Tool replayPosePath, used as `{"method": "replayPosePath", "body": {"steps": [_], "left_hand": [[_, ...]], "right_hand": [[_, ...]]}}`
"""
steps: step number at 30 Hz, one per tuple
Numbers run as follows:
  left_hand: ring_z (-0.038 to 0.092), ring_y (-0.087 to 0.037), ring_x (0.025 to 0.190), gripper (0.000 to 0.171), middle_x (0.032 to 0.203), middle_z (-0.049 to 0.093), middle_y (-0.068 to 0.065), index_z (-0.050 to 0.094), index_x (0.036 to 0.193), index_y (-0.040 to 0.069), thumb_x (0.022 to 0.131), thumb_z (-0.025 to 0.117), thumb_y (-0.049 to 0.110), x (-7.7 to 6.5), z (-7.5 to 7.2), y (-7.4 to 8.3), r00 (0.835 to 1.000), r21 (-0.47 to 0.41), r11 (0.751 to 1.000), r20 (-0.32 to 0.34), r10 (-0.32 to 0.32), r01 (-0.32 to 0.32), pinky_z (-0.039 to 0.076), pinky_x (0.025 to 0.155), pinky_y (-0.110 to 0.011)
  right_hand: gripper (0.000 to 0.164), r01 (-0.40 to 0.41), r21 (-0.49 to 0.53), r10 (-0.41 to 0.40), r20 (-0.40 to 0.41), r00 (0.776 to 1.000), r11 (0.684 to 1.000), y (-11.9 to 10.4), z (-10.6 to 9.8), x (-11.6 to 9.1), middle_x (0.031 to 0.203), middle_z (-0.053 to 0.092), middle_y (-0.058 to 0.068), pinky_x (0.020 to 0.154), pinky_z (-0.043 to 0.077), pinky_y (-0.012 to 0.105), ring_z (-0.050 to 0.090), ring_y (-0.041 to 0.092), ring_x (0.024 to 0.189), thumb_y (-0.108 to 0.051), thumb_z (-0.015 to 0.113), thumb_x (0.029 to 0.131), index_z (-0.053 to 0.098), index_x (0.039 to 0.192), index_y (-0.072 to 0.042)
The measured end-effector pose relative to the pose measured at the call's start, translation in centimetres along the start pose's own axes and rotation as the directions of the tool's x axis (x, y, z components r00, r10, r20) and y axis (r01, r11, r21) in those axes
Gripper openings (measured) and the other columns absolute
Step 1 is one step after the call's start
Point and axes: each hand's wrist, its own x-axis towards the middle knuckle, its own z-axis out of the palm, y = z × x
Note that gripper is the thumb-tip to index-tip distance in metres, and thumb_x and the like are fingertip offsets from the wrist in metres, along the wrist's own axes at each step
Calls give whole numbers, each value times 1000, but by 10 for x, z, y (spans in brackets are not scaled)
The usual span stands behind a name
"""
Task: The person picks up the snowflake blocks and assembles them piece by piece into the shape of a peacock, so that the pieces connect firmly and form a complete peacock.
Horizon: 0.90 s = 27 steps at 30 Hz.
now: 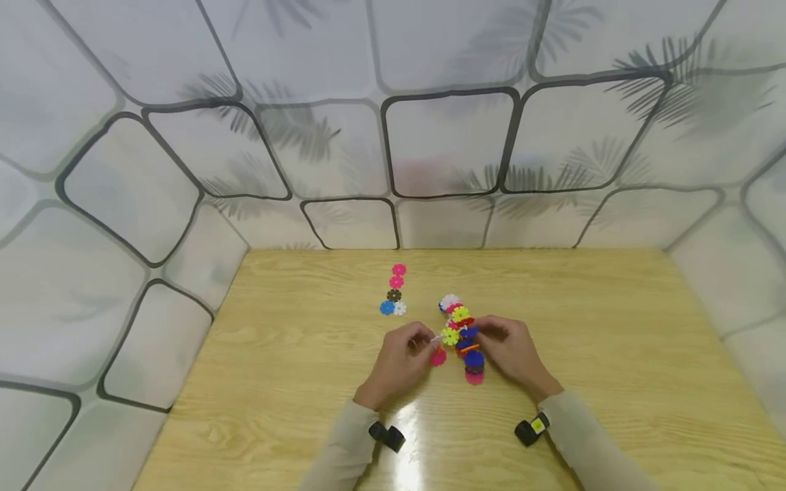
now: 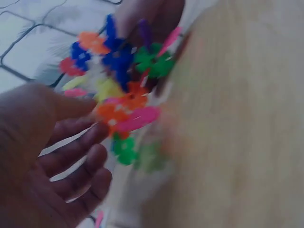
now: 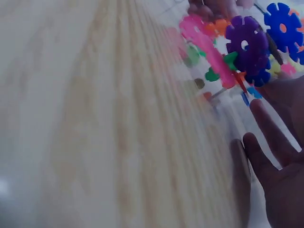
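Between both hands is a cluster of interlocking snowflake discs (image 1: 473,358) in blue, yellow, pink, orange and other colours, joined at their slots. My left hand (image 1: 402,358) pinches its left side. In the left wrist view the thumb and index finger close on an orange disc (image 2: 111,114), beside a pink disc (image 2: 138,118) seen edge-on; the other fingers curl loosely below. My right hand (image 1: 512,349) holds the cluster's right side near the blue discs. A large purple disc (image 3: 246,43) faces the right wrist view, where the right thumb and index fingertips are hidden.
On the wooden table (image 1: 282,354), beyond my left hand, lie several flat discs: pink ones (image 1: 396,281), a dark brown one (image 1: 394,295), a blue one (image 1: 387,308) and a white one (image 1: 400,309). A patterned wall (image 1: 448,143) borders the table's back and sides.
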Motion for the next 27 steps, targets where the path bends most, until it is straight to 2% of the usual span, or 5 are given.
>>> {"method": "replayPosePath", "body": {"steps": [6,10,15,21,27], "left_hand": [[56,-5,74,15,85,70,-8,77,105,8,103,75,23,27,-22,11,997,-139,988,4,-72,72,48,69,-21],[67,-14,110,29,118,76,-11,74,123,6,113,60,29,64,-18,10,996,-188,978,51,-78,86,55,98,-35],[53,-29,152,51,149,67,-13,69,138,2,121,36,37,96,-3,-1,973,-285,951,226,-54,119,36,131,-56],[55,-33,151,63,138,74,-14,75,129,6,120,30,49,105,4,-4,929,-260,947,359,-85,187,34,133,-56],[52,-31,155,62,139,74,-15,75,129,2,121,31,45,101,-1,-6,937,-215,962,339,-89,169,35,134,-52]], "right_hand": [[15,-34,39,31,63,998,999,1,-7,4,119,81,19,95,57,16,71,-3,105,1,69,104,78,116,0],[15,-39,83,33,72,997,996,3,-11,6,119,80,22,95,57,15,72,-4,104,1,68,105,78,116,3],[17,-57,95,51,64,997,994,10,-5,4,121,79,24,95,57,15,73,-2,106,0,68,105,77,118,4],[24,-87,88,81,67,994,992,-2,-7,-7,132,77,22,98,57,15,75,5,115,-8,63,110,75,130,0],[37,-146,155,141,39,989,977,-17,-21,-33,145,69,23,100,57,15,69,-7,120,-19,54,116,62,148,-1]]}}
